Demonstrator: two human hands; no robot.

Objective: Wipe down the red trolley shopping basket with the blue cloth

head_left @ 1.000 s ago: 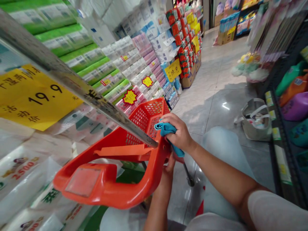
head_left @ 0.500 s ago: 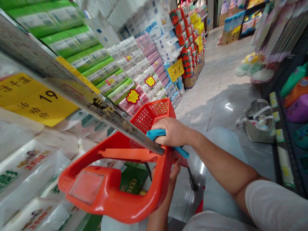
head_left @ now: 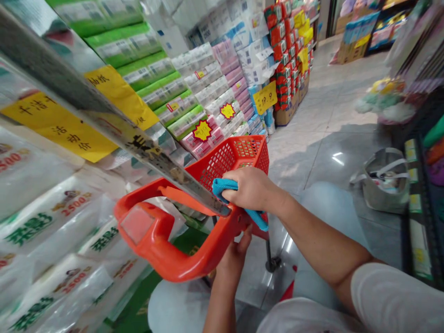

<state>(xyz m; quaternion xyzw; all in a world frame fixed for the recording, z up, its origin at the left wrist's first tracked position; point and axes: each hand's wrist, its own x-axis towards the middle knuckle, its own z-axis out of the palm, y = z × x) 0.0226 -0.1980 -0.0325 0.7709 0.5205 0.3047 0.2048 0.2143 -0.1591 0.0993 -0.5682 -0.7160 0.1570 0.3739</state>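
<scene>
My right hand (head_left: 248, 187) is closed around a blue cloth (head_left: 225, 186), folded and pressed against the side of an orange-red plastic shopping cart (head_left: 204, 249). One end of the cloth hangs out below my palm. Lower down, my left hand (head_left: 234, 254) grips the underside of the cart at the root of its handle; the thumb side shows and the other fingers are mostly hidden. A worn metal pole (head_left: 145, 148) rises from the cart toward the upper left. The cart's perforated basket (head_left: 243, 152) points away from me.
Stacked tissue packs (head_left: 138, 69) and yellow price signs (head_left: 65, 127) line the left. Red packs (head_left: 282, 60) are piled further back. On the tiled floor at right stands a grey bag (head_left: 385, 185), beside a dark shelf (head_left: 412, 245). A cart wheel (head_left: 273, 264) shows below.
The cart has tilted and its handle has risen and shifted right in view. My right hand stays on the cloth at the cart's side. More of my left hand shows now.
</scene>
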